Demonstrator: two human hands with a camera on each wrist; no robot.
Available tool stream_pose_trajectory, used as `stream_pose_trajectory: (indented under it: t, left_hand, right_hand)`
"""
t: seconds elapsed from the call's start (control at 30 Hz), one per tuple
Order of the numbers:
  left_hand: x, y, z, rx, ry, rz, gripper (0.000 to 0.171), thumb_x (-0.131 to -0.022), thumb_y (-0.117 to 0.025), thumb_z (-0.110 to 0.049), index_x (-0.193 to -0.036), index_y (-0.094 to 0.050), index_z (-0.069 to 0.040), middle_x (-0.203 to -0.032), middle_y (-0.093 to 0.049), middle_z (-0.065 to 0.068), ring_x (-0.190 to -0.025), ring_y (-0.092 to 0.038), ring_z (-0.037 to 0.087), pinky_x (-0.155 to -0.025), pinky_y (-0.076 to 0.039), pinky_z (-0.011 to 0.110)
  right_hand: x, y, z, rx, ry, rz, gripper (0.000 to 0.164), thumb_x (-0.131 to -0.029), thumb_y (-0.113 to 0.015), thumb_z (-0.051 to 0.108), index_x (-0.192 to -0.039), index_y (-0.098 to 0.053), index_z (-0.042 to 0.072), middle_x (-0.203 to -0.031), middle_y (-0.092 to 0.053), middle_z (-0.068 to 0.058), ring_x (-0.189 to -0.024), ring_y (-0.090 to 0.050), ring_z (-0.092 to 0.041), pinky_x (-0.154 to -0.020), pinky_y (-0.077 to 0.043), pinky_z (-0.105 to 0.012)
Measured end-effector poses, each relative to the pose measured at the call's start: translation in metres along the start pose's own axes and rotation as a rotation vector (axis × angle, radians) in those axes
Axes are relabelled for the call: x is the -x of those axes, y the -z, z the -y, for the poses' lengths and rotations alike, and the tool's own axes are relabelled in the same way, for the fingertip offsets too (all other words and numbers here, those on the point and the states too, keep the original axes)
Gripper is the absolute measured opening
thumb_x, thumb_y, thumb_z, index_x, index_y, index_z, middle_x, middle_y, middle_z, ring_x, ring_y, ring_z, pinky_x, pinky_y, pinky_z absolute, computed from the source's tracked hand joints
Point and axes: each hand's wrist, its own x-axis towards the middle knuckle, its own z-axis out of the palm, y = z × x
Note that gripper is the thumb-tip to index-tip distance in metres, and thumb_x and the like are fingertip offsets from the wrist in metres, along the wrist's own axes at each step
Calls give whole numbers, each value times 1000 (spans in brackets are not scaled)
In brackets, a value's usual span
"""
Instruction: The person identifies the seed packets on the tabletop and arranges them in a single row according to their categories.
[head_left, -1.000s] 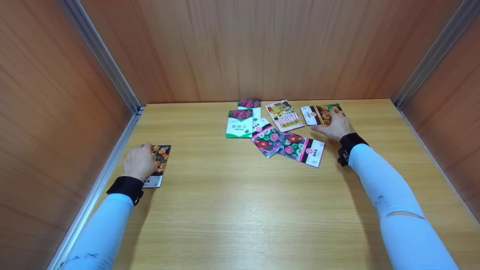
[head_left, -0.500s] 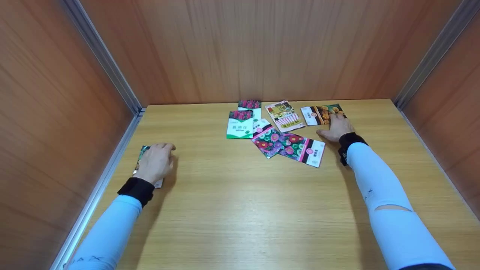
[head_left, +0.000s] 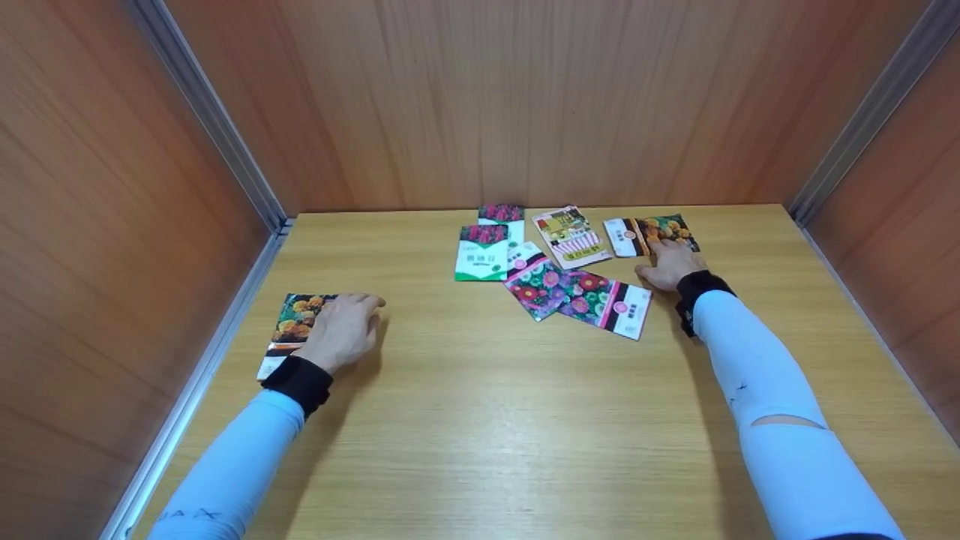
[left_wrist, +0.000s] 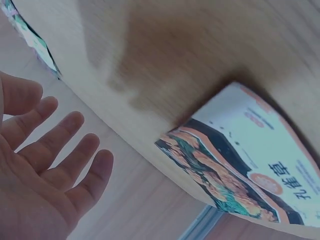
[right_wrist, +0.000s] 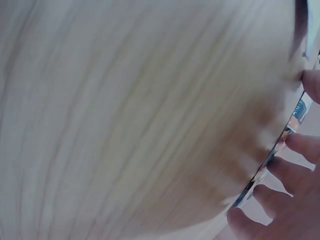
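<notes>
In the head view, my left hand (head_left: 343, 328) hovers, fingers loosely bent and holding nothing, over the right side of an orange-flower seed packet (head_left: 294, 322) lying at the table's left. The left wrist view has this hand's fingers (left_wrist: 55, 145) apart from the packet (left_wrist: 260, 150). At the back right, the fingertips of my right hand (head_left: 670, 265) rest on the flower end of a second orange-flower seed packet (head_left: 628, 238), thumb spread to the side. Only this packet's thin edge (right_wrist: 298, 112) appears in the right wrist view, beneath the fingertips.
Two green-and-white seed packets (head_left: 481, 264) overlap at the back centre. A yellow packet with pink stripes (head_left: 571, 238) lies beside them. In front, two pink-and-purple flower packets (head_left: 538, 285) overlap. Wooden panels (head_left: 525, 97) wall the table at the back and both sides.
My left hand has left the left orange-flower packet and moved right, uncovering much of it. That packet stays put. The right hand's fingers have flattened out over its packet, which has barely moved.
</notes>
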Motion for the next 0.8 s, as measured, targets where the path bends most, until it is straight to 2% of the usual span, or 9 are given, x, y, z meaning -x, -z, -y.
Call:
stream_pose_trajectory:
  t: [0.2,0.43,0.5,0.57,0.67,0.73,0.8]
  left_hand:
    - [-2,-4,-4,-23,-19,-4,31,-112,-62,-14,-139,-74,-3,-146,-73,23,-139,-65,46,-120,-53,67]
    - [2,-9,-4,-85,-75,-43,30,-108,-68,-15,-134,-75,-2,-142,-75,24,-135,-67,46,-114,-58,63]
    - [3,-11,-4,-98,-84,-52,30,-108,-70,-16,-133,-75,-2,-142,-75,24,-134,-68,47,-112,-59,63]
    - [3,-11,-4,-95,-80,-46,29,-108,-70,-16,-133,-76,-2,-141,-76,24,-134,-68,46,-111,-60,63]
    - [2,-11,-4,-80,-73,-29,28,-108,-68,-14,-132,-76,-2,-137,-77,23,-130,-70,45,-108,-61,62]
    - [1,-11,-4,-71,-75,-18,28,-108,-67,-13,-132,-76,-2,-134,-78,23,-126,-71,45,-106,-62,61]
    - [1,-10,-4,-59,-74,-8,27,-109,-66,-13,-131,-76,-2,-131,-79,23,-123,-72,45,-103,-63,61]
  right_hand:
    - [3,2,3,14,-31,-26,86,-110,-55,50,-170,-35,-8,-175,-29,-42,-163,-29,-62,-133,-26,-79]
    - [8,1,7,81,-57,-55,79,-110,-55,53,-160,-53,-7,-166,-43,-41,-151,-47,-59,-121,-44,-80]
    - [9,0,7,77,-66,-94,70,-109,-55,53,-145,-67,-6,-157,-55,-39,-143,-56,-56,-114,-52,-76]
    - [11,0,8,60,-78,-150,64,-109,-56,54,-123,-75,-6,-141,-67,-35,-126,-65,-51,-102,-59,-69]
    - [12,0,8,21,-112,-248,61,-108,-61,57,-94,-73,-2,-113,-73,-29,-99,-66,-42,-80,-59,-57]
    - [13,0,8,12,-131,-292,62,-107,-63,59,-91,-72,0,-104,-71,-27,-91,-63,-39,-72,-54,-50]
    - [13,1,8,10,-151,-314,62,-106,-66,60,-92,-72,0,-101,-69,-24,-89,-61,-37,-71,-51,-47]
